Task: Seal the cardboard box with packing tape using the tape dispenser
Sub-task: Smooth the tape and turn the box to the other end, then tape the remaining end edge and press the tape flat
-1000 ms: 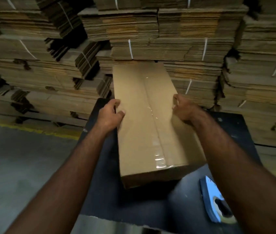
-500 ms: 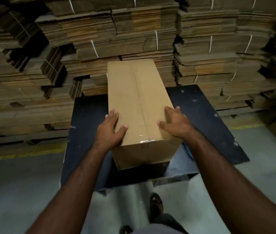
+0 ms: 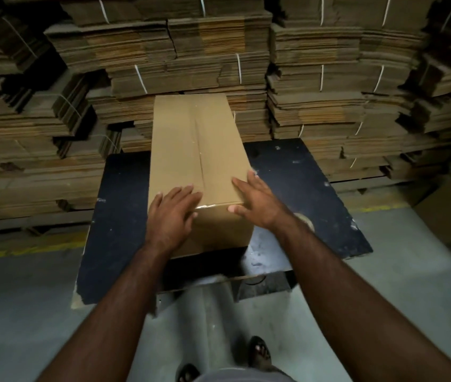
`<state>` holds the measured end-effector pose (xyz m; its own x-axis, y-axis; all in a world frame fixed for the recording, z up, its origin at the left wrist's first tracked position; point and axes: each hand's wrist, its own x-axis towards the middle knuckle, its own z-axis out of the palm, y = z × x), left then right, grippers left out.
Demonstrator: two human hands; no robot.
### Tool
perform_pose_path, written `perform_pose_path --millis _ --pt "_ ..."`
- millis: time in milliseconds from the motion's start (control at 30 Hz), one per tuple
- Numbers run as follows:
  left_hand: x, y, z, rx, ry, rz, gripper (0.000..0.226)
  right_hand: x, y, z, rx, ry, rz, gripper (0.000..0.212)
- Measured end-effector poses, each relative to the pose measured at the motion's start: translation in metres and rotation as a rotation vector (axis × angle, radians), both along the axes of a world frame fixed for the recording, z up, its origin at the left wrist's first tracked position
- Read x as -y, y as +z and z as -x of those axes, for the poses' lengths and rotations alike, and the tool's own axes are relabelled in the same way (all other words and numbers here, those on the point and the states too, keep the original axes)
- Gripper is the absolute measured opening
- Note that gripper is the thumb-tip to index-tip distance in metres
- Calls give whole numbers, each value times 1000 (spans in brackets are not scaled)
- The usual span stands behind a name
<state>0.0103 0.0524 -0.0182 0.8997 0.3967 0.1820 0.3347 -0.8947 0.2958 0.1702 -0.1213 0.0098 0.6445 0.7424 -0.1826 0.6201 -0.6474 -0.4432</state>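
Cardboard box (image 3: 199, 164) lengthwise on dark table (image 3: 301, 183), clear tape (image 3: 200, 161) along centre seam; left hand (image 3: 173, 213) and right hand (image 3: 257, 201) flat on near top edge, fingers straight, gripping nothing. Possible fault: uneven pressing beside the palms, wrinkling or lifting the tape end below the fingertips; dispenser mostly hidden under the right wrist.

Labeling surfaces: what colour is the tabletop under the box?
Black, scuffed with pale marks: tabletop, under the cardboard box. Head view.
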Motion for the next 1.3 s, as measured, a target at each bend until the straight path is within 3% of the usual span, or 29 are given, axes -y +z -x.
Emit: perform_pose_path --millis 133,233,367,467,700,767,867,933,1067,1167,1233,1300 --pt "-10 3 -20 -11 13 10 52 12 -20 -21 9 -25 -197 75" --pt "-7 2 -47 -10 21 76 53 50 -58 -55 -86 -234 -316 75" --pt "-18 8 -33 34 34 86 51 78 -101 -65 -126 -529 -70 53" --pt "-12 6 -38 17 42 112 56 80 -133 -77 -145 -497 103 64" --pt "-17 5 -39 15 33 116 58 56 -162 -84 -118 -593 213 74" --pt "-17 5 -38 11 39 123 57 59 -152 -86 -129 -595 134 68" --pt "-18 7 -38 38 48 160 59 66 -122 -93 -242 -626 -158 59" --pt "-18 9 -38 64 58 197 61 71 -92 -99 -369 -628 -307 56" --pt "-12 18 -35 58 93 260 68 84 -14 -105 -425 -707 -599 32" --pt "-11 20 -37 35 94 336 73 93 47 -97 -574 -730 -810 39" --pt "-5 26 -39 75 113 439 64 93 80 -81 -794 -686 -880 49" --pt "6 42 -39 194 167 552 46 87 102 -62 -933 -583 -898 39"
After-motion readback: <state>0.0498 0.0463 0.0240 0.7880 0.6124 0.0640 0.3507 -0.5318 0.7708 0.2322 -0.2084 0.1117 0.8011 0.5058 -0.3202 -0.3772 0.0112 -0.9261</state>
